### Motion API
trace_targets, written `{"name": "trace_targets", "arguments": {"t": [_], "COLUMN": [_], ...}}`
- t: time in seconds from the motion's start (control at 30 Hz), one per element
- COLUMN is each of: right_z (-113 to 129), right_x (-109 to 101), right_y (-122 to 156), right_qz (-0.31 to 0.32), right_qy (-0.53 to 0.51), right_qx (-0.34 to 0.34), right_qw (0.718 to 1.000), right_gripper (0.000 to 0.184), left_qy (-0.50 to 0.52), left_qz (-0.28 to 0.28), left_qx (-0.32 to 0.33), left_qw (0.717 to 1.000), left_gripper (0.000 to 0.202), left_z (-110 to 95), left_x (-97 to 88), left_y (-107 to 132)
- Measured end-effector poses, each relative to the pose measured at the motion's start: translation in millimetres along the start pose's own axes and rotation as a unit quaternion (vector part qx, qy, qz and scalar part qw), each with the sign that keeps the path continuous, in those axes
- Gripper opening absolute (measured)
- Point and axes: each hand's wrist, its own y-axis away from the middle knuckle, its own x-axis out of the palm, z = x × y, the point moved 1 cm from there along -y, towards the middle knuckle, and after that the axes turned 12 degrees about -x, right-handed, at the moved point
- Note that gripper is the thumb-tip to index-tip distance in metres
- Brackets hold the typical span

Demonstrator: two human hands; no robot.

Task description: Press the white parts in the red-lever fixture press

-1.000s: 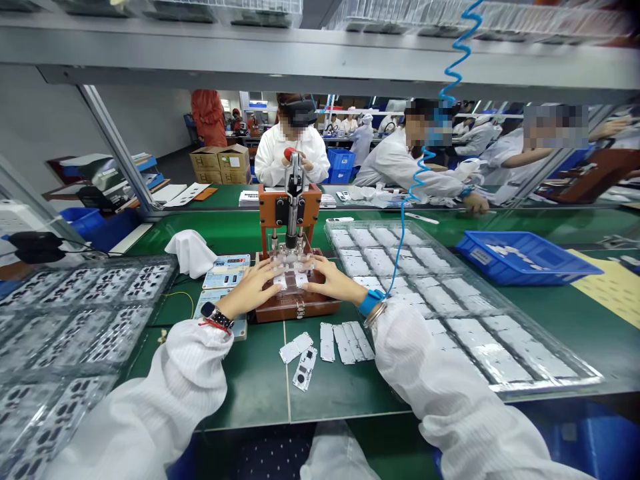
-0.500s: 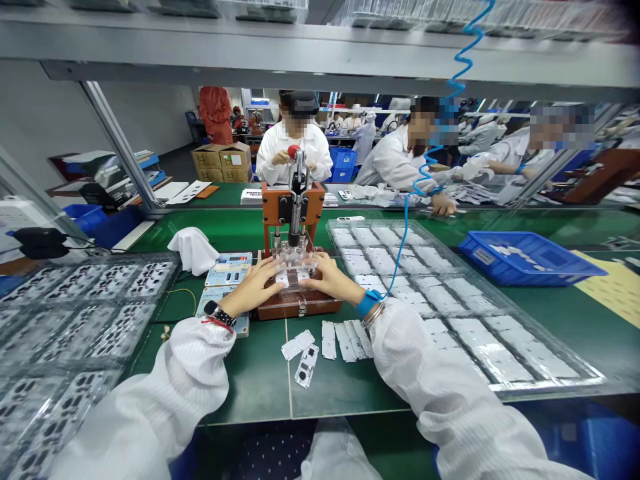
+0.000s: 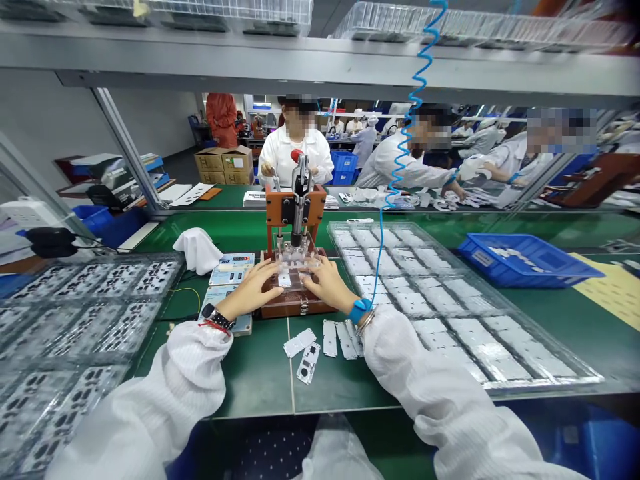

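A small brown press fixture (image 3: pixel 293 303) with an upright lever and red knob (image 3: pixel 297 156) stands in front of me on the green bench. My left hand (image 3: pixel 257 287) and my right hand (image 3: pixel 325 281) rest on its base, fingers stretched flat onto small white parts (image 3: pixel 285 280) under the clear pressing plate (image 3: pixel 296 257). Neither hand grips anything. Several flat white parts (image 3: pixel 336 339) lie loose on the bench just below my wrists.
A clear tray of white parts (image 3: pixel 450 313) lies to the right, a clear tray of dark parts (image 3: pixel 75 313) to the left. A blue bin (image 3: pixel 525 257), a white cloth (image 3: pixel 197 248) and a coiled blue cord (image 3: pixel 400 167) are nearby. Other people in white coats work across the bench.
My hands stay on the fixture base with fingers flat, drawn slightly closer together over the white parts. The view has shifted a little; the people opposite have moved their arms.
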Motion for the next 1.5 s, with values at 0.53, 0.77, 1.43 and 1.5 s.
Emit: {"name": "trace_targets", "arguments": {"t": [0.53,0.77,1.43,1.5], "right_z": [-1,50,70,74], "right_x": [-149,-186,-101,-88], "right_y": [-164,-158,-32,-10], "right_qz": [-0.26,-0.173,-0.212,-0.247], "right_qy": [-0.358,-0.443,0.054,0.08], "right_qx": [0.138,-0.042,-0.288,-0.297], "right_qw": [0.886,0.879,0.932,0.919], "right_gripper": [0.017,0.012,0.029,0.03], "left_qy": [-0.064,-0.093,-0.194,-0.186], "left_qz": [0.05,0.141,0.185,0.16], "left_qx": [-0.137,-0.135,-0.138,-0.129], "left_qw": [0.987,0.976,0.954,0.961], "left_gripper": [0.07,0.087,0.113,0.105], "left_z": [48,61,65,68], "left_x": [-84.1,-57.6,-43.9,-45.5], "left_y": [31,46,36,37]}}
